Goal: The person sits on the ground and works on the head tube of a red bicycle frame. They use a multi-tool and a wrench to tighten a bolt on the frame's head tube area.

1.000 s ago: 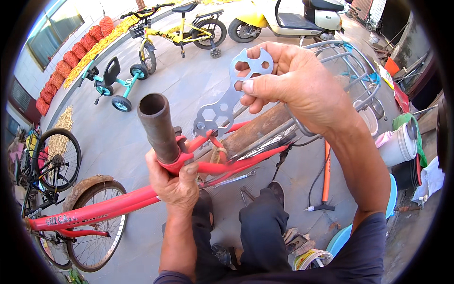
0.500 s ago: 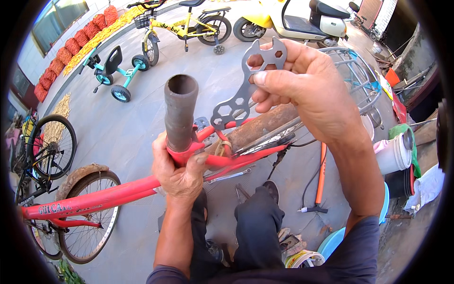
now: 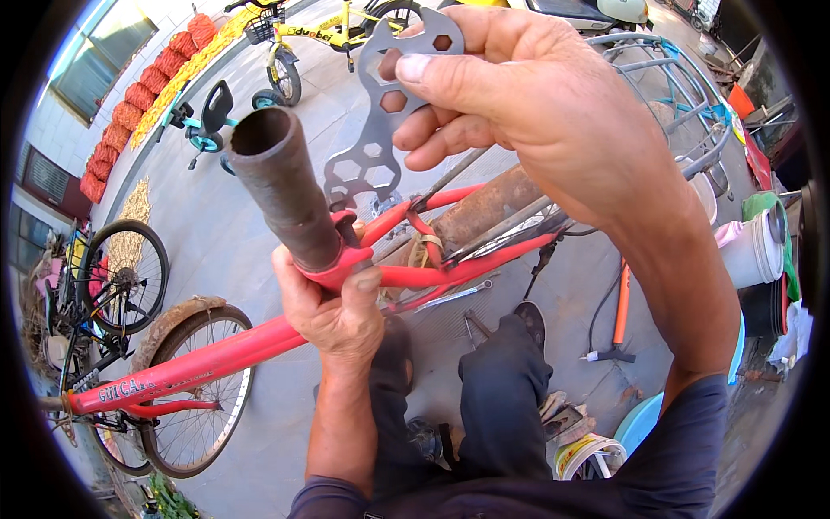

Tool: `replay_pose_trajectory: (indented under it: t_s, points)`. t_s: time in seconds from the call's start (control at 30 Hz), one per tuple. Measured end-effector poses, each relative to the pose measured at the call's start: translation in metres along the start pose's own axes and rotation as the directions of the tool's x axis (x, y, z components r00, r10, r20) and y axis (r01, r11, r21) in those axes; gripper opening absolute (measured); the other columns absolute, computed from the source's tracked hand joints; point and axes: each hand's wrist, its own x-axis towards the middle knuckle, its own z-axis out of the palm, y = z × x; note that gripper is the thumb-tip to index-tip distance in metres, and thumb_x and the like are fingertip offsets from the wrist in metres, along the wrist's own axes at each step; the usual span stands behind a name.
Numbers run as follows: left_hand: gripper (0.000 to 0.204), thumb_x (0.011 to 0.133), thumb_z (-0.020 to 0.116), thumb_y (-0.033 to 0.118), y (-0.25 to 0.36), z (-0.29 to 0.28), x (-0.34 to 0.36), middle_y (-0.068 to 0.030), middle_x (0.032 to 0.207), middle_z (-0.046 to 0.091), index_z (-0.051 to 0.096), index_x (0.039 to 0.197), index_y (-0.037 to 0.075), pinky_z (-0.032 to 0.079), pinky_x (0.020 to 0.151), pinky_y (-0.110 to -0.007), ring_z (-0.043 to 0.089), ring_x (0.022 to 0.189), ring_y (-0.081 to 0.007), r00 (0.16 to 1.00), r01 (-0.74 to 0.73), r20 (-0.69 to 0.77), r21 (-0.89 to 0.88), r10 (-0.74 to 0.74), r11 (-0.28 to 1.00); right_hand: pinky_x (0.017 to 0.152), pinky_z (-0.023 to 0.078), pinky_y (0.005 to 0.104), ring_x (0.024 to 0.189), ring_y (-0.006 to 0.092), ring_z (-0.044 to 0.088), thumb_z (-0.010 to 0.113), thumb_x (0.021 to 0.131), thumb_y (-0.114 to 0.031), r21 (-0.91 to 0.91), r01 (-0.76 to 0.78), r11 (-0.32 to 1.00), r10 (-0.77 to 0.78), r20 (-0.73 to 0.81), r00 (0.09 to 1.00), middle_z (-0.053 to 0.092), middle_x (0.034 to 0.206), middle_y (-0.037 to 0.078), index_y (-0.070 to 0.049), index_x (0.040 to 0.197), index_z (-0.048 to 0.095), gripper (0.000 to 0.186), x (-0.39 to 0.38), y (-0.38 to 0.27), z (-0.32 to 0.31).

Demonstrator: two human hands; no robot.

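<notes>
My left hand (image 3: 341, 316) is wrapped round the red bicycle frame (image 3: 207, 359) at the base of its seat tube. A worn grey metal tube (image 3: 285, 190) rises from that joint, open at the top and leaning left. Between thumb and fingers, my right hand (image 3: 545, 112) pinches a flat multi-hole bicycle wrench (image 3: 385, 124). The wrench hangs tilted, its lower end beside the tube and just above the joint; whether it touches anything there I cannot tell. A rusty brown cylinder-like piece (image 3: 493, 212) lies behind the frame's fork of red tubes.
On the ground are a combination wrench (image 3: 462, 292) and an orange hand pump (image 3: 622, 307). Buckets (image 3: 752, 255) stand at the right. A wire basket (image 3: 692, 95), a yellow child's bike (image 3: 324, 35), a teal tricycle (image 3: 207, 130) and another bicycle (image 3: 125, 277) stand around.
The tube now leans further left, and the view has shifted. My right hand still holds the multi-hole wrench, a little closer to the tube. My left hand keeps its grip on the frame.
</notes>
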Motion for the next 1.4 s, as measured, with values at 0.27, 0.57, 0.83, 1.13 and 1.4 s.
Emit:
replay_pose_trajectory:
  t_s: [0.27,0.57,0.83,1.13,1.4]
  points:
    - [0.069,0.073,0.061,0.059,0.002,0.009,0.0,-0.0108,0.085,0.061,0.045,0.105,0.0,0.042,0.058,-0.023,0.054,0.067,-0.012,0.999,-0.003,-0.036,0.046,0.005,0.999,0.058,0.05,0.0195,0.069,0.0109,0.059,0.058,0.084,-0.017,-0.037,-0.016,0.999,0.014,-0.077,0.997,0.058,0.082,0.006,0.0,0.098,0.058,0.022,-0.001,0.005,-0.01]
    - [0.07,0.072,0.068,0.047,0.0,0.0,-0.001,-0.0125,0.091,0.061,0.04,0.113,-0.002,0.044,0.074,-0.028,0.058,0.081,-0.0166,0.998,0.062,0.002,-0.071,-0.062,0.996,0.057,0.049,0.0191,0.068,0.0102,0.059,0.058,0.084,-0.017,-0.09,-0.024,0.996,0.013,-0.119,0.993,0.058,0.081,0.006,0.0,0.098,0.058,0.022,-0.009,0.005,-0.013]
    - [0.07,0.071,0.072,0.04,-0.002,-0.002,-0.002,-0.0129,0.092,0.061,0.038,0.116,-0.003,0.044,0.084,-0.031,0.059,0.087,-0.0186,0.997,0.079,0.017,-0.134,-0.077,0.988,0.056,0.048,0.0186,0.068,0.0097,0.058,0.058,0.083,-0.017,-0.152,-0.03,0.988,0.006,-0.158,0.987,0.057,0.08,0.006,0.0,0.097,0.058,0.022,-0.017,0.0,-0.02]
    - [0.068,0.071,0.072,0.041,-0.003,-0.001,-0.001,-0.0127,0.091,0.061,0.04,0.113,-0.003,0.044,0.082,-0.031,0.059,0.085,-0.0181,0.999,0.05,0.002,-0.128,-0.051,0.99,0.055,0.048,0.0181,0.067,0.009,0.058,0.058,0.083,-0.017,-0.225,-0.042,0.973,-0.004,-0.199,0.98,0.057,0.08,0.005,0.0,0.096,0.058,0.022,-0.018,-0.004,-0.032]
    - [0.073,0.071,0.072,0.042,-0.003,-0.003,-0.002,-0.0137,0.094,0.06,0.038,0.116,-0.004,0.045,0.081,-0.031,0.06,0.087,-0.0192,0.998,0.067,0.02,-0.123,-0.065,0.99,0.055,0.047,0.0177,0.067,0.0085,0.057,0.059,0.083,-0.017,-0.294,-0.05,0.954,-0.018,-0.224,0.974,0.057,0.079,0.005,0.0,0.096,0.058,0.021,-0.017,-0.013,-0.026]
